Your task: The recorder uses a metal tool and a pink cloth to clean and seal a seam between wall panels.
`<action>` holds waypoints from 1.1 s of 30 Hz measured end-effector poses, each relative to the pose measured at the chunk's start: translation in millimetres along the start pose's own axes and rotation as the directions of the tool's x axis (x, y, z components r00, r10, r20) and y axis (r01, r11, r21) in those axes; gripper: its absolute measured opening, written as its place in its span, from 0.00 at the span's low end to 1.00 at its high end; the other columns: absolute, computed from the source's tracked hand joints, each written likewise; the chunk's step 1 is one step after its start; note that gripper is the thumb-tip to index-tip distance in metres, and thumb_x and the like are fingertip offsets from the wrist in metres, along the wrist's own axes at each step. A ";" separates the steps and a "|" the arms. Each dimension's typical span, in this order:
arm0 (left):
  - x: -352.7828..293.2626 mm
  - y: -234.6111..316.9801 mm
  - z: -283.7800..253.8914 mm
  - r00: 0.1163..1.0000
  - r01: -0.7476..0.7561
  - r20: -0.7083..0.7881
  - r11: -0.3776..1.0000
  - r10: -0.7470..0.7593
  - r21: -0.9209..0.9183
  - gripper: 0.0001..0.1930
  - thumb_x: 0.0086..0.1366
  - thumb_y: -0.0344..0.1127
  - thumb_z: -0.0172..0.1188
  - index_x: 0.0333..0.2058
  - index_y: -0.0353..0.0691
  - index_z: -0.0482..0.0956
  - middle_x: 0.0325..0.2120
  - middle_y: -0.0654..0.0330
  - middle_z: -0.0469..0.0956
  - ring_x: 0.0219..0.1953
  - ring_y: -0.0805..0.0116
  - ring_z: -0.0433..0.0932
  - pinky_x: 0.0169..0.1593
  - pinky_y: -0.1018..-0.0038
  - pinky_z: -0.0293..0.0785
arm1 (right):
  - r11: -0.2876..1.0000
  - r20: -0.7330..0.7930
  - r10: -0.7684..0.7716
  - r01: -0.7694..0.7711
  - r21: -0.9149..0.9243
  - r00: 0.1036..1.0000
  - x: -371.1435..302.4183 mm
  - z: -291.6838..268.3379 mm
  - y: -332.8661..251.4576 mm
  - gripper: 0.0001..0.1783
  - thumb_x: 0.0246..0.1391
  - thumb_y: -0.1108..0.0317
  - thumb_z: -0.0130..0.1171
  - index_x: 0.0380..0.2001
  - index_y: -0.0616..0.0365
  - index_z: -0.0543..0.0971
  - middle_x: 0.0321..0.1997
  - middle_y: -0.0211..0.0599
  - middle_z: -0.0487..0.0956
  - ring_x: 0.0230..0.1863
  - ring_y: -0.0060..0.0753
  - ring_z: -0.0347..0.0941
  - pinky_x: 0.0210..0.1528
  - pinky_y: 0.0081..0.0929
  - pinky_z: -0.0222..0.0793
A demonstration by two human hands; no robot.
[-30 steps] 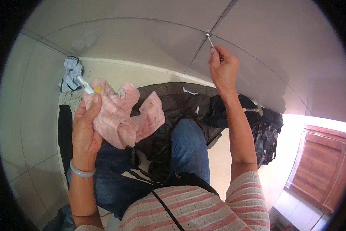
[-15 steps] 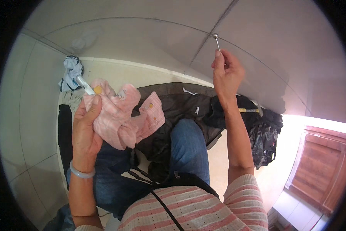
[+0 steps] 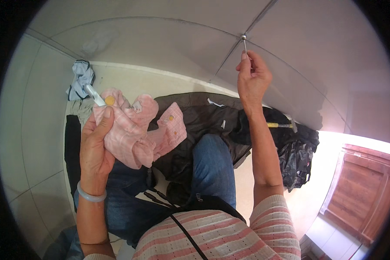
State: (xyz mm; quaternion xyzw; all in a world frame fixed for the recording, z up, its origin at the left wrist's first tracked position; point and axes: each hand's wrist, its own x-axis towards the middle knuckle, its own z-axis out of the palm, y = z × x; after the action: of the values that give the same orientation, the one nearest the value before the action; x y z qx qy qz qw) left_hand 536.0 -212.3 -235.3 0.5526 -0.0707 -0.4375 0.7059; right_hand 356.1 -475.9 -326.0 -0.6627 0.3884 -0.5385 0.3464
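Note:
My right hand [image 3: 254, 80], raised to the tiled wall, pinches a slim metal rod with a ball tip [image 3: 243, 37], a grout-pressing ball by its look. The ball sits at the crossing of the dark tile joints; whether it touches cannot be told. Around a bunched pink checked cloth [image 3: 130, 138] with yellow button-like spots my left hand [image 3: 97, 143] is closed, thumb on top. From the cloth's upper left side juts a white, pale tube-like piece [image 3: 94, 95]; its lower part is hidden by the cloth. A pale bangle [image 3: 91, 195] circles my left wrist.
A brown-black cloth [image 3: 199, 117] lies along the floor with small white scraps on it. A hammer with a yellow handle [image 3: 279, 125] rests on black fabric, near a black plastic bag [image 3: 295, 162]. At the left corner lies a white-and-navy cloth [image 3: 80, 80]. A wooden door [image 3: 364, 186] is at right.
My right hand has moved slightly up and left, bringing the ball tip to the joint crossing. My left hand and the pink cloth have hardly moved.

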 end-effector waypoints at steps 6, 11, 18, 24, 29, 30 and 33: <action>1.4 -1.0 1.2 1.000 0.000 -0.015 1.000 0.000 0.006 0.17 0.64 0.33 0.56 0.50 0.33 0.70 0.42 0.56 0.76 0.44 0.68 0.76 0.49 0.71 0.74 | 0.997 0.041 0.011 -0.008 -0.077 0.999 -7.6 -1.0 17.3 0.07 0.54 0.73 0.54 0.32 0.65 0.77 0.16 0.32 0.73 0.18 0.19 0.68 0.22 0.20 0.64; 4.0 -2.9 -13.1 1.000 0.018 0.018 0.999 -0.018 0.042 0.19 0.65 0.33 0.55 0.53 0.34 0.68 0.48 0.54 0.74 0.49 0.68 0.74 0.54 0.73 0.70 | 0.992 0.088 0.116 -0.111 -0.060 0.989 -19.7 -5.0 24.8 0.09 0.55 0.70 0.54 0.31 0.66 0.78 0.16 0.34 0.74 0.18 0.20 0.69 0.22 0.22 0.64; 2.0 -2.7 -0.9 1.000 0.004 -0.026 1.000 -0.004 0.008 0.14 0.64 0.31 0.56 0.48 0.34 0.72 0.41 0.58 0.77 0.42 0.70 0.77 0.47 0.73 0.74 | 0.997 0.035 0.062 -0.060 -0.047 0.997 -9.0 -3.3 2.0 0.09 0.55 0.71 0.54 0.34 0.67 0.78 0.16 0.33 0.74 0.19 0.19 0.70 0.22 0.21 0.64; 2.2 -3.0 -7.3 1.000 0.007 0.023 0.999 -0.008 0.034 0.19 0.65 0.33 0.55 0.53 0.33 0.68 0.47 0.55 0.74 0.48 0.68 0.75 0.52 0.73 0.71 | 0.996 0.043 0.083 -0.082 -0.031 0.996 -5.4 -0.2 4.7 0.09 0.55 0.71 0.54 0.33 0.67 0.78 0.16 0.32 0.74 0.19 0.17 0.69 0.21 0.19 0.63; 2.2 -2.8 -5.1 1.000 0.016 0.019 1.000 -0.017 0.026 0.20 0.65 0.33 0.55 0.53 0.33 0.67 0.46 0.56 0.75 0.47 0.69 0.75 0.52 0.73 0.71 | 0.988 0.121 0.151 -0.145 -0.056 0.981 -15.3 -3.8 21.7 0.08 0.56 0.72 0.53 0.31 0.67 0.78 0.16 0.33 0.74 0.19 0.17 0.69 0.21 0.19 0.63; 2.7 -3.3 -5.9 1.000 0.017 0.019 0.999 -0.017 0.028 0.20 0.65 0.33 0.55 0.53 0.33 0.67 0.46 0.56 0.75 0.47 0.69 0.75 0.52 0.73 0.71 | 0.984 0.102 0.178 -0.175 -0.038 0.979 -19.1 -5.5 19.7 0.08 0.56 0.72 0.53 0.31 0.67 0.78 0.17 0.33 0.74 0.19 0.17 0.70 0.21 0.19 0.63; 3.5 -3.8 -6.9 0.998 0.025 0.053 0.999 -0.027 0.030 0.20 0.65 0.33 0.55 0.53 0.33 0.67 0.47 0.56 0.74 0.48 0.69 0.74 0.53 0.73 0.70 | 0.987 0.067 0.161 -0.160 -0.026 0.985 -19.4 -5.0 13.1 0.08 0.56 0.72 0.53 0.31 0.68 0.78 0.17 0.33 0.74 0.19 0.18 0.70 0.21 0.19 0.63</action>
State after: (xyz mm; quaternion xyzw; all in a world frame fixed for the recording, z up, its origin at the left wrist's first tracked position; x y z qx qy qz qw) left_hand 540.1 -209.8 -242.5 0.5518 -0.0886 -0.4602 0.6899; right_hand 347.0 -464.9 -345.2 -0.6508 0.4338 -0.4820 0.3951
